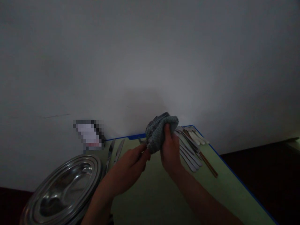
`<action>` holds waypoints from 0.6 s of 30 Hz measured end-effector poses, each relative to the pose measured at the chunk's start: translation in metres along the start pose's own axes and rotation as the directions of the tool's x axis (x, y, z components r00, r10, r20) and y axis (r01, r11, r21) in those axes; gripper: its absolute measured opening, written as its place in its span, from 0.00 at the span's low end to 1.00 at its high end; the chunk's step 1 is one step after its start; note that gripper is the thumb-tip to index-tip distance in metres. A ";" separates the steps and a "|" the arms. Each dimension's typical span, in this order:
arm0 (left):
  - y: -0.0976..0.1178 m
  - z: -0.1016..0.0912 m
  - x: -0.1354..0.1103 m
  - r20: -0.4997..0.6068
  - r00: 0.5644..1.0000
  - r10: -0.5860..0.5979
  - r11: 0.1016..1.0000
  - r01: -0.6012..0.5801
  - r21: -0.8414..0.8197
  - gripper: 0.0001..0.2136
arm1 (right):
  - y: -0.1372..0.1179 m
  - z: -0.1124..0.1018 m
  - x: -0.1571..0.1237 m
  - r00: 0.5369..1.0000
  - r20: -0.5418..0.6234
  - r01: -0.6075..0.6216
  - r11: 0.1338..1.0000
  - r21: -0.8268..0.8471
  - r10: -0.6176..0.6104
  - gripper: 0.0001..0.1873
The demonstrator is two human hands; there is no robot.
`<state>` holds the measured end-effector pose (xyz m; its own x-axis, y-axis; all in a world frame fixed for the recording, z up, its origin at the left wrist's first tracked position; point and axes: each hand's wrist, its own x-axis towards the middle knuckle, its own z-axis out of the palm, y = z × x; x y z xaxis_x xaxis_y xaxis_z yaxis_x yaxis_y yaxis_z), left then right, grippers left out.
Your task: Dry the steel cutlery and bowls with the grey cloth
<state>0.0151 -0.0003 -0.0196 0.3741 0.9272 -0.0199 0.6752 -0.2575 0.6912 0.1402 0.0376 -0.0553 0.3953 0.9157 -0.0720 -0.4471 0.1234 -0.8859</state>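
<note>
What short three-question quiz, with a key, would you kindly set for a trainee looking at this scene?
1. Multiple choice: where in the picture is the compartmented metal plate? A, lower left; B, upper centre; C, lower right.
2. True or false: the right hand grips the grey cloth, its thumb pressed on the fabric.
3. Fill in the blank: the green tabletop has a ____ edge.

Key: 1, A; 2, true; 3, blue.
</note>
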 end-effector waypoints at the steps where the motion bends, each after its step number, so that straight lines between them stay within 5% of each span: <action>1: -0.003 0.001 0.002 -0.017 1.000 0.010 1.000 -0.010 -0.013 0.10 | 0.004 0.003 -0.007 0.999 0.040 -0.015 0.999 -0.034 0.017 0.23; 6: -0.010 0.000 0.009 -0.015 1.000 0.014 0.999 -0.015 -0.028 0.09 | 0.013 0.009 -0.022 0.979 0.201 -0.019 0.997 -0.071 0.033 0.24; 13: -0.001 -0.003 0.000 0.110 0.991 -0.070 0.997 0.074 -0.035 0.14 | 0.000 -0.002 0.016 0.992 0.120 -0.049 0.982 0.181 0.027 0.21; 18: 0.008 -0.007 -0.006 0.197 0.980 0.001 0.997 -0.015 0.073 0.16 | -0.014 -0.007 0.028 0.991 0.132 -0.020 0.929 0.369 -0.031 0.16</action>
<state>0.0138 -0.0061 -0.0082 0.4923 0.8554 -0.1614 0.7142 -0.2909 0.6366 0.1633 0.0585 -0.0487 0.2996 0.9539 0.0168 -0.7192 0.2374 -0.6530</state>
